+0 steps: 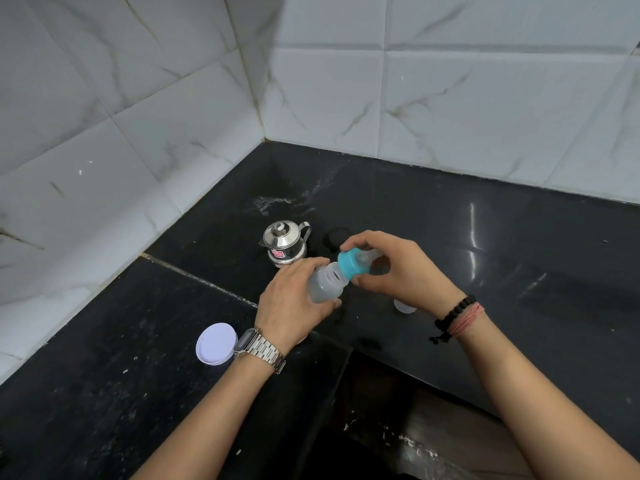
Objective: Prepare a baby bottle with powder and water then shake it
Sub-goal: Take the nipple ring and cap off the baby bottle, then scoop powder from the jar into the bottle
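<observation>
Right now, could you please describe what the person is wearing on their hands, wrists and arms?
Both forearms are bare, with no sleeves in view. The left wrist carries a silver metal wristwatch with a linked band and a rectangular case. The right wrist wears a bracelet of black beads with a small dangling end, and beside it a wrap of thin reddish-pink thread. No rings or gloves show on either hand.

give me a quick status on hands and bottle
Left hand gripping baby bottle, neck open. Right hand holding teal nipple cap beside the neck, not screwed on. Nothing in the way.
</observation>
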